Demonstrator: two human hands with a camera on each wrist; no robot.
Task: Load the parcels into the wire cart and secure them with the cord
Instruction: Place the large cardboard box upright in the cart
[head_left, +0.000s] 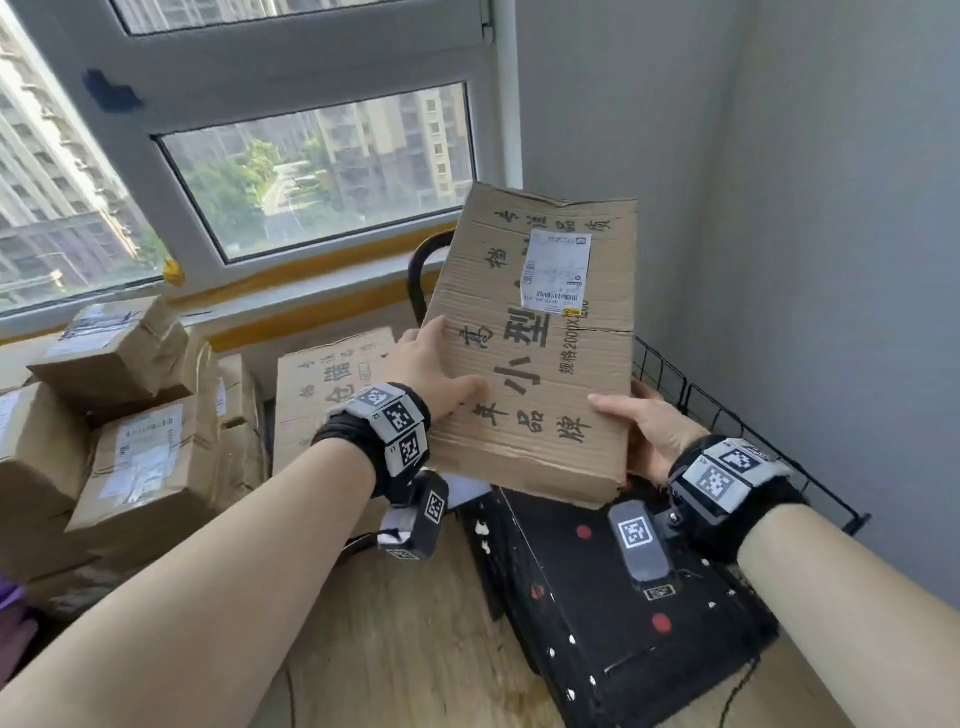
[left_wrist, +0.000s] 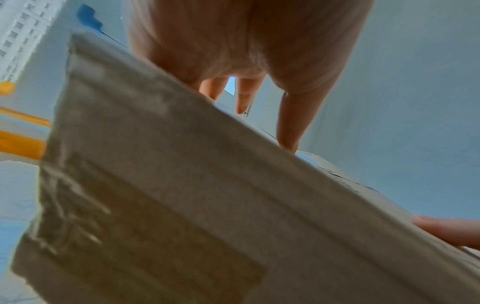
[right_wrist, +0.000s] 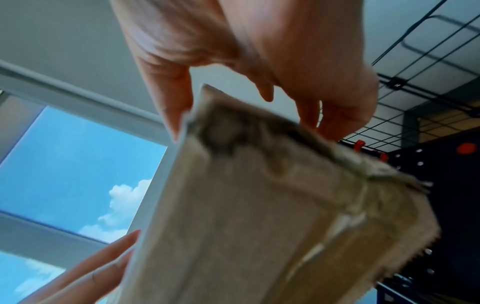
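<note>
- Head view: the person holds a flat cardboard parcel (head_left: 535, 343) in both hands, tilted up, above the wire cart (head_left: 727, 415) that stands in the corner by the grey wall (head_left: 779, 208). The left hand (head_left: 431, 369) grips the parcel's left edge, thumb lying across the printed face. The right hand (head_left: 644, 421) grips the lower right corner, thumb on top, the other fingers hidden beneath. A white shipping label (head_left: 556, 273) sits on the parcel's upper face. Under the parcel, inside the cart, lies a black box (head_left: 623, 613) with red and white dots. The cart's dark handle (head_left: 421, 270) shows behind the parcel's left edge. To the left, more parcels (head_left: 124, 405) are stacked below the window (head_left: 311, 166).
- Left wrist view: the left hand (left_wrist: 246, 45) reaches over the parcel (left_wrist: 168, 195); its fingers (left_wrist: 291, 123) rest on the upper face — blurred, yet plainly in contact. A fingertip of the right hand (left_wrist: 446, 232) touches the parcel's far edge.
- Right wrist view: the right hand (right_wrist: 246, 51) pinches the parcel (right_wrist: 259, 216) at a corner, thumb on one face and fingers (right_wrist: 342, 119) curled on the other. The cart's wire grid (right_wrist: 428, 61) and the black box (right_wrist: 454, 195) show on the right. The left hand (right_wrist: 98, 271) touches the parcel's opposite edge.
</note>
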